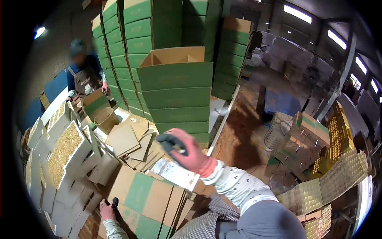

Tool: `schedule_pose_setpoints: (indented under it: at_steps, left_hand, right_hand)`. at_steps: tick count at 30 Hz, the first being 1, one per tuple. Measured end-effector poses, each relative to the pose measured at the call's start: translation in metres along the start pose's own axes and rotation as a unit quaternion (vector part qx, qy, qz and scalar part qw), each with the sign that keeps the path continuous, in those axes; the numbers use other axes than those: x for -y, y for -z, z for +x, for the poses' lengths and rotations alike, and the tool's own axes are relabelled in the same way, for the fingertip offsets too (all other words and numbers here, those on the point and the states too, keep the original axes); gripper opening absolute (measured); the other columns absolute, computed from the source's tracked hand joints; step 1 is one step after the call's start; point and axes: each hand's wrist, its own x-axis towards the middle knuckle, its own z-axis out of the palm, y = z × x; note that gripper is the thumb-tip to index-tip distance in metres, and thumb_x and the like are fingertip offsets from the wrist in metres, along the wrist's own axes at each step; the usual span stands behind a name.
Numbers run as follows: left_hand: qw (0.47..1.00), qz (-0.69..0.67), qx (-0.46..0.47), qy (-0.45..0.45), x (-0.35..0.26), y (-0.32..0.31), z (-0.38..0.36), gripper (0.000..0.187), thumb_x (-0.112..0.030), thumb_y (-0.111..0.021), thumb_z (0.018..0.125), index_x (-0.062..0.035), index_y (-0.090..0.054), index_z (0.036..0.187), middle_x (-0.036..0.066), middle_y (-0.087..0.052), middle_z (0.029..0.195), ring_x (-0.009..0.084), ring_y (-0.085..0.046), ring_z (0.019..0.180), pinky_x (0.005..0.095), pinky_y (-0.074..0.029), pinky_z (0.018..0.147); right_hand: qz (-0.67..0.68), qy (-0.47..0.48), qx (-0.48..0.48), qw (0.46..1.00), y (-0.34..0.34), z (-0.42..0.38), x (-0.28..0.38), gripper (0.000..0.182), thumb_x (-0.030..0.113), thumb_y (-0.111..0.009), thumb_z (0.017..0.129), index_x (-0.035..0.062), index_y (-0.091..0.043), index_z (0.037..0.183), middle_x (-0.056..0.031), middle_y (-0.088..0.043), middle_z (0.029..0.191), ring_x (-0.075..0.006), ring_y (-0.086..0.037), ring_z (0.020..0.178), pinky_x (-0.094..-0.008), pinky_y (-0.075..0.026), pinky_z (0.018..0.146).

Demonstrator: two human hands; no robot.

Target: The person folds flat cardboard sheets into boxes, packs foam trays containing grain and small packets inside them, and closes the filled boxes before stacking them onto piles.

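Observation:
My right hand (179, 149), in a pink glove with dark fingers, is raised over the work surface in front of the stack of green boxes (175, 93). Its fingers curl toward the thumb, with a gap between them and nothing visible inside. Low on the left, my left hand (107, 210) wears the same kind of glove, thumb and fingers apart. It rests beside the left edge of the flattened cardboard boxes (139, 199), which are brown with green panels and lie in a pile right before me. Loose cardboard sheets (125, 141) lie beyond them.
White trays filled with yellowish shavings (65, 153) are piled on the left. Behind them stands a person (83, 77) near an open carton (97, 105). Tall columns of green boxes (137, 30) rise at the back. Egg-tray sheets (326, 181) and cartons (300, 139) stand at right.

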Motion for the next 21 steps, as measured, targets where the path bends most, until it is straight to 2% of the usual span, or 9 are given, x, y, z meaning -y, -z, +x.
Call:
schedule_pose_setpoints:
  at_steps: [3,7,12,15,16,17,18,19,21]
  left_hand:
    - [0.935,0.051,-0.299,-0.184,-0.029,0.078,-0.002,0.050,-0.029,-0.071,0.070,-0.0071,-0.052,0.111,0.018,-0.055,0.108,0.0329,-0.051,0.103,0.0413,-0.041,0.085]
    - [0.965,0.091,-0.160,-0.189,-0.146,0.203,-0.079,0.065,-0.020,-0.073,0.064,-0.0021,-0.045,0.120,0.014,-0.053,0.110,0.0307,-0.049,0.102,0.0422,-0.036,0.094]
    - [0.920,0.029,-0.283,-0.269,-0.150,0.195,-0.168,0.058,-0.012,-0.068,0.065,-0.0041,-0.047,0.119,0.013,-0.053,0.115,0.0369,-0.042,0.118,0.0489,-0.026,0.105]
    - [0.919,-0.011,-0.142,-0.367,-0.143,0.230,-0.215,0.047,-0.006,-0.065,0.065,-0.0029,-0.051,0.110,0.013,-0.058,0.108,0.0376,-0.045,0.116,0.0493,-0.028,0.104]
    - [0.866,-0.047,-0.137,-0.478,-0.150,0.253,-0.217,0.028,-0.017,-0.048,0.076,-0.0136,-0.061,0.101,0.008,-0.062,0.107,0.0226,-0.059,0.103,0.0457,-0.040,0.092]
    - [0.891,-0.158,-0.097,-0.415,-0.142,0.254,-0.215,0.029,-0.013,-0.053,0.075,-0.0103,-0.060,0.103,0.010,-0.060,0.109,0.0277,-0.054,0.107,0.0452,-0.037,0.096]
    - [0.898,-0.269,-0.057,-0.343,-0.121,0.251,-0.209,0.031,-0.009,-0.058,0.073,-0.0070,-0.058,0.105,0.012,-0.058,0.110,0.0329,-0.050,0.111,0.0447,-0.034,0.099]
    - [0.888,-0.373,-0.012,-0.269,-0.098,0.248,-0.200,0.035,-0.006,-0.062,0.072,-0.0037,-0.057,0.106,0.015,-0.056,0.112,0.0380,-0.046,0.115,0.0442,-0.031,0.102]
    - [0.948,0.007,-0.179,-0.264,-0.039,0.216,-0.141,0.029,-0.008,-0.060,0.077,-0.0045,-0.060,0.106,0.015,-0.056,0.114,0.0359,-0.047,0.113,0.0407,-0.034,0.100]
  right_hand:
    - [-0.125,0.096,0.121,0.980,-0.046,0.036,0.037,0.047,0.029,-0.062,0.078,0.0077,-0.052,0.118,-0.0103,-0.054,0.104,-0.0255,-0.052,0.095,-0.0362,-0.040,0.085]
    - [-0.374,0.248,0.286,0.847,-0.128,0.043,0.041,0.061,0.052,-0.054,0.081,0.0041,-0.051,0.118,-0.0097,-0.053,0.105,-0.0266,-0.049,0.103,-0.0363,-0.037,0.088]
    - [-0.299,0.047,0.542,0.784,-0.155,0.075,0.041,0.070,0.061,-0.042,0.086,-0.0027,-0.048,0.115,-0.0193,-0.064,0.093,-0.0338,-0.062,0.088,-0.0451,-0.047,0.073]
    - [-0.298,0.104,0.470,0.824,-0.194,0.104,0.046,0.054,0.039,-0.048,0.087,-0.0048,-0.049,0.118,-0.0191,-0.062,0.106,-0.0313,-0.061,0.098,-0.0405,-0.047,0.084]
    - [-0.296,0.112,0.448,0.836,-0.215,0.109,0.042,0.049,0.034,-0.050,0.085,-0.0037,-0.050,0.117,-0.0172,-0.062,0.107,-0.0287,-0.061,0.098,-0.0391,-0.048,0.081]
    - [-0.292,0.121,0.428,0.847,-0.242,0.101,0.032,0.045,0.029,-0.051,0.084,-0.0026,-0.051,0.115,-0.0154,-0.062,0.109,-0.0262,-0.062,0.098,-0.0378,-0.049,0.079]
    - [-0.332,0.214,0.407,0.824,-0.274,0.074,0.006,0.040,0.031,-0.057,0.080,0.0000,-0.051,0.105,-0.0114,-0.066,0.082,-0.0288,-0.065,0.074,-0.0387,-0.049,0.066]
    - [-0.304,0.158,0.472,0.812,-0.267,0.073,0.019,0.048,0.035,-0.064,0.075,0.0019,-0.053,0.109,-0.0158,-0.064,0.098,-0.0262,-0.063,0.088,-0.0373,-0.048,0.073]
    - [-0.273,0.241,0.360,0.859,-0.238,0.076,0.034,0.064,0.041,-0.069,0.070,0.0031,-0.050,0.118,-0.0199,-0.054,0.118,-0.0251,-0.056,0.106,-0.0364,-0.045,0.083]
